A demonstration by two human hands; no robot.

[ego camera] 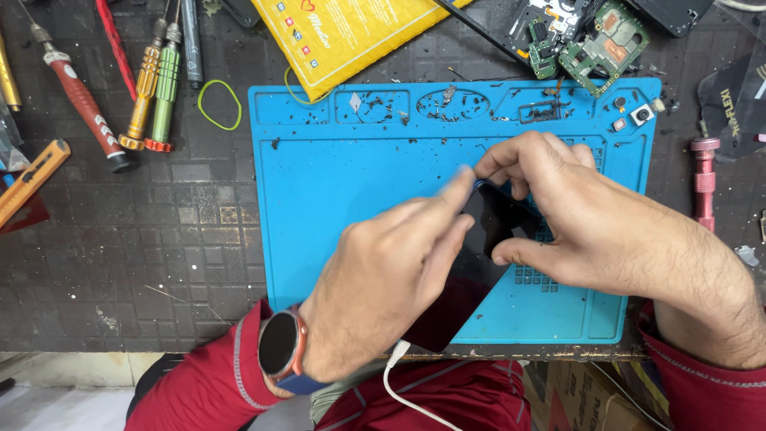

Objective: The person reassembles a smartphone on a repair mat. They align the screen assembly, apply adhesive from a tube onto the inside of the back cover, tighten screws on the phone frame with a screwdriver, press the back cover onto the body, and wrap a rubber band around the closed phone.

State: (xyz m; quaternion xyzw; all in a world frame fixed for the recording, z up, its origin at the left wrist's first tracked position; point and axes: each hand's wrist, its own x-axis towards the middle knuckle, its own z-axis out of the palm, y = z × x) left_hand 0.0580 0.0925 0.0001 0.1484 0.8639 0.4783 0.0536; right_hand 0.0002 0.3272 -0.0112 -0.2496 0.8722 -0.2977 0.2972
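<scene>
A black smartphone (479, 263) lies tilted over the near part of a blue silicone work mat (335, 183). My left hand (383, 287) grips its near left side, with two fingers stretched to the phone's top corner. My right hand (590, 223) pinches the phone's upper right edge between thumb and fingers. A small blue piece shows at the top corner between both hands' fingertips; I cannot tell what it is. A dark watch (279, 343) sits on my left wrist. Much of the phone is hidden under my hands.
Screwdrivers (155, 88) and a red-handled tool (84, 104) lie at the back left on the dark bench. A yellow padded envelope (343, 36) and a green circuit board (602, 44) lie behind the mat. A red knurled tool (704, 183) lies right. A white cable (399, 383) hangs off the near edge.
</scene>
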